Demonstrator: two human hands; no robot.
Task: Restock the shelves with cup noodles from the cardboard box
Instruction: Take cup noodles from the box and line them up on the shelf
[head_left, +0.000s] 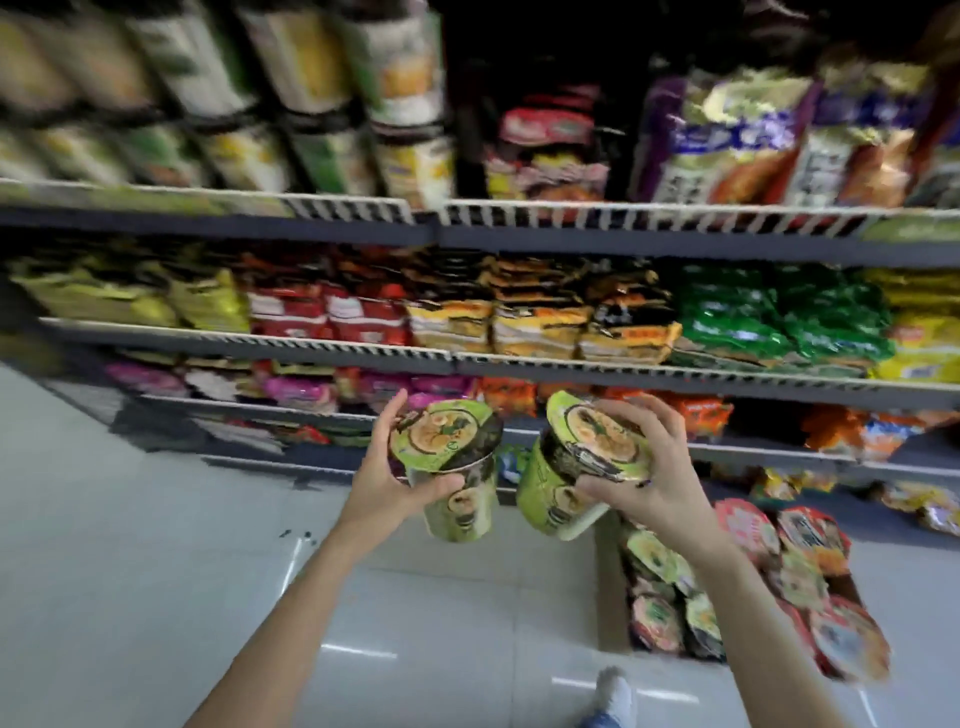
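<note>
Grey shelves (467, 236) fill the upper frame, with tall cups along the upper left and a dark gap beside them. At lower right our box (608, 587) sits on the floor, many cups left inside, so we judge much restocking remains. Our left hand (384, 467) curls round one cup (457, 467); our right hand (649, 467) clasps another cup (571, 467) by its lid.

two lime-green cup noodles (457, 467) with dark printed bands and orange bowl pictures on their lids, against shelves (447, 358) of yellow, red, green and pink packets; red-lidded cups fill the brown cardboard box (613, 587) on pale glossy floor (156, 519).
</note>
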